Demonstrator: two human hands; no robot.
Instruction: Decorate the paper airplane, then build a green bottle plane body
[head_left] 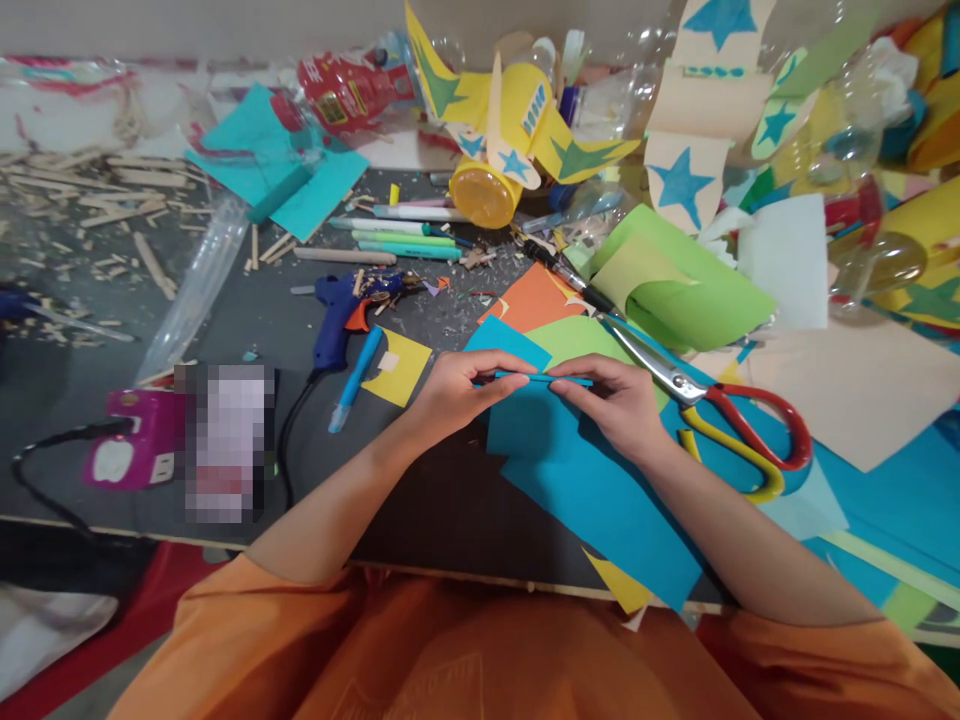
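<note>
My left hand (457, 390) and my right hand (611, 400) both pinch the folded upper edge of a blue paper sheet (525, 425) lying on the dark table (420, 500). The fingertips press along the crease from either end, thumbs underneath. More blue paper (615, 510) spreads below and to the right of the hands. Large scissors with red and yellow handles (720, 415) lie just right of my right hand, blades pointing up-left.
A blue glue gun (337, 315) and a blue pen (356, 380) lie left of the hands, beside a yellow paper piece (397, 368). Green (675, 285) and orange paper (529, 298) lie behind. A yellow bottle plane (510, 140), markers (397, 235), wood sticks (97, 200) and a purple device (131, 450) crowd the table.
</note>
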